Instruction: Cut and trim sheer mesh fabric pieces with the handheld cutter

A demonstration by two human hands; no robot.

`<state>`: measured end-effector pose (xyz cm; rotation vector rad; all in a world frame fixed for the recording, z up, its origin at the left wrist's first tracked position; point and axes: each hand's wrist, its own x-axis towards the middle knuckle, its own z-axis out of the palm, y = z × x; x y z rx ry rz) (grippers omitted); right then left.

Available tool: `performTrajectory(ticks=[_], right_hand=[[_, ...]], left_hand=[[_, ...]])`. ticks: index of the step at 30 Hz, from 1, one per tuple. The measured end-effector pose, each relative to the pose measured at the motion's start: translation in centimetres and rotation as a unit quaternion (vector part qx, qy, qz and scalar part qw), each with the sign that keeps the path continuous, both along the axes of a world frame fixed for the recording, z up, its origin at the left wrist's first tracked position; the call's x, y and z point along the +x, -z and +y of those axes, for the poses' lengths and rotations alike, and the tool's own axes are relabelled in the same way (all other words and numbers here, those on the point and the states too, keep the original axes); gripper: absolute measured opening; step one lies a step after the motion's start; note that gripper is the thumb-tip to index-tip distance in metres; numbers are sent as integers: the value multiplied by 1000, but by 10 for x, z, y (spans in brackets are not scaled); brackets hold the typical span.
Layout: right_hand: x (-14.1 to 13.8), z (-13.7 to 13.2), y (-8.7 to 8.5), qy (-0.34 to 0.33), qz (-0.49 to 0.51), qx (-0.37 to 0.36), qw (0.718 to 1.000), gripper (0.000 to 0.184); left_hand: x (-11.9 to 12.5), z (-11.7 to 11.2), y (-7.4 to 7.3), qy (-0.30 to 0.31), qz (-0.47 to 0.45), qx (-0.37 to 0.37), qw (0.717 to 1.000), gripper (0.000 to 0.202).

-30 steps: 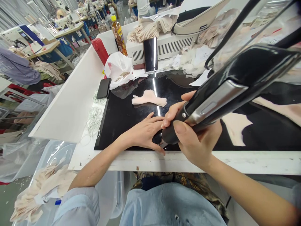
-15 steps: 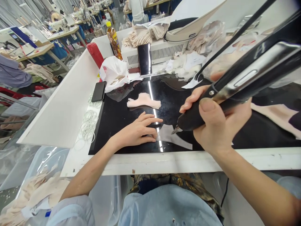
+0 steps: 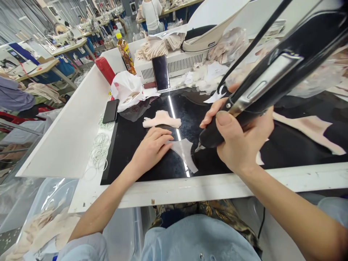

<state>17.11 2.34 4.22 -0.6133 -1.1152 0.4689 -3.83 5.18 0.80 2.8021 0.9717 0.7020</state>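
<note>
My right hand [image 3: 244, 145] is wrapped round a thick black corded handheld tool [image 3: 296, 69] with a metal side plate. The tool's small pointed metal tip is close to the right edge of a thin whitish curved fabric piece [image 3: 187, 154] on the black glossy work surface [image 3: 136, 166]. My left hand [image 3: 150, 150] lies palm down with its fingers stretched out, the fingertips at the left end of that piece. Just beyond the left hand sits a small stack of pale pink fabric pieces [image 3: 161, 119]. To the right, a longer pale pink fabric piece [image 3: 310, 128] lies partly behind the right hand.
On the left are white rings [image 3: 100, 150], a black phone [image 3: 111, 110], a white plastic bag [image 3: 126, 88] and a red bottle [image 3: 104, 70]. A second phone [image 3: 161, 72] leans against a white vented box [image 3: 187, 63] topped with fabric. Clear bins [image 3: 122, 232] stand below the table.
The whitish piece has turned, its lower end swinging left. My left fingers have drawn closer together and left. The right hand with the tool has shifted left, and the view has moved slightly.
</note>
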Motion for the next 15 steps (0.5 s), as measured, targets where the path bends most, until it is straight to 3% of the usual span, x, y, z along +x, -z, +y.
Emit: performTrajectory(ticks=[7,15], right_hand=[[-3,1,1,6,26,-27,999,35],[-7,-2,0,-2,20,-55,998,28]], left_hand=[[31,-31,1,14,36,-110,993,46],[33,-39,1,19,68,-150,986,60]])
